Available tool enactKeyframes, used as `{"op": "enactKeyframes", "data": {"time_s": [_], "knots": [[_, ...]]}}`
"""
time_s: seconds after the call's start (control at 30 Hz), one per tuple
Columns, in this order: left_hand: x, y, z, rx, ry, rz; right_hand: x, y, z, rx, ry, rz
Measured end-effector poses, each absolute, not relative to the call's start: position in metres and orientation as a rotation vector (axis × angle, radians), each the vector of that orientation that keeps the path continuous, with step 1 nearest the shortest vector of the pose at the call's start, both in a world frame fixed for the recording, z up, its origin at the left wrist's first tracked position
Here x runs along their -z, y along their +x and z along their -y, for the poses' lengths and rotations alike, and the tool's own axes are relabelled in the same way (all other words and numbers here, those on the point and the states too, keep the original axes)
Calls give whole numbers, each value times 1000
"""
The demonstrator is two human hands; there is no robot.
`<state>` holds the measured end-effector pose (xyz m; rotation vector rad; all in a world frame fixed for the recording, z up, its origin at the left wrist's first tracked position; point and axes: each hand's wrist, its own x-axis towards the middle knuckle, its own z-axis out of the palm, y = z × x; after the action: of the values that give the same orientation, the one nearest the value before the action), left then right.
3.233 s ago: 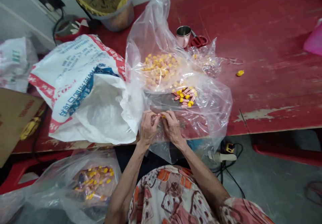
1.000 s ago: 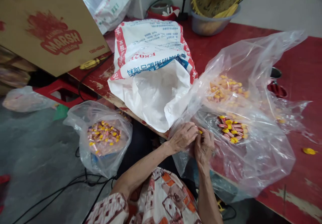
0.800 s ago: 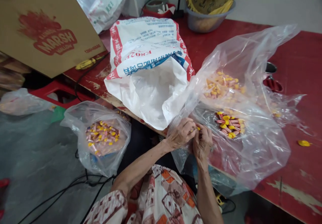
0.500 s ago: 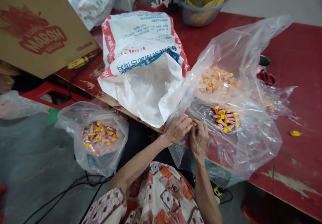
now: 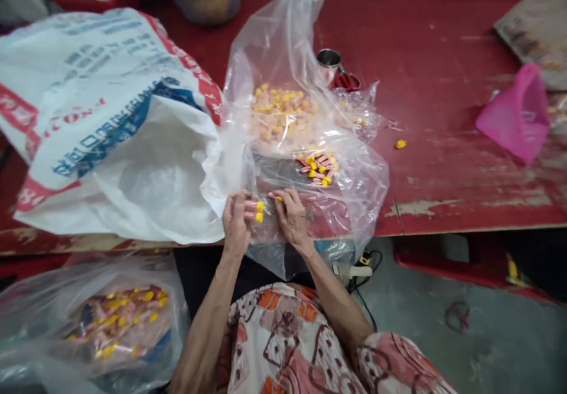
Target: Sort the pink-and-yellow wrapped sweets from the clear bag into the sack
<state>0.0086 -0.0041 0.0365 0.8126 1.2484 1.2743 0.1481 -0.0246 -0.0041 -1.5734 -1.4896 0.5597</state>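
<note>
My left hand (image 5: 237, 221) is closed on two small pink tubes with yellow caps (image 5: 256, 211) that stick out to the right of its fingers. My right hand (image 5: 290, 217) pinches another small pink and yellow piece (image 5: 275, 197) just beside them. Both hands rest at the near edge of a large clear plastic bag (image 5: 354, 175) spread on the red table (image 5: 443, 116). A small heap of the same pink and yellow pieces (image 5: 318, 167) lies in the bag just beyond my right hand. A larger heap (image 5: 279, 107) sits farther back.
A big white woven sack (image 5: 110, 134) lies open on the table's left. A clear bag of pink and yellow pieces (image 5: 117, 323) sits on the floor at lower left. A metal cup (image 5: 328, 63), a stray yellow cap (image 5: 400, 144) and a pink funnel (image 5: 516, 116) are on the table.
My view swung to the right, so the cardboard box left the frame. My hands drew slightly apart; the left now shows two capped tubes where before the piece was hidden between both hands.
</note>
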Motion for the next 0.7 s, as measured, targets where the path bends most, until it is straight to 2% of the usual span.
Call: {"op": "enactKeyframes", "data": {"time_s": [0.13, 0.27, 0.37, 0.47, 0.7], "knots": [[-52, 11, 6, -1337, 763, -1164, 2, 148, 23, -567, -1579, 1487], [-36, 16, 9, -1430, 1358, -1392, 3, 149, 23, -575, -1561, 1483], [-17, 20, 9, -1202, 1938, -1411, 6, 150, 24, -601, -1563, 1479], [-14, 21, 7, -1016, 2168, -1357, 8, 152, 26, -616, -1543, 1476], [-23, 19, 24, -1106, 2412, -1461, 8, 155, 27, -540, -1513, 1497]]}}
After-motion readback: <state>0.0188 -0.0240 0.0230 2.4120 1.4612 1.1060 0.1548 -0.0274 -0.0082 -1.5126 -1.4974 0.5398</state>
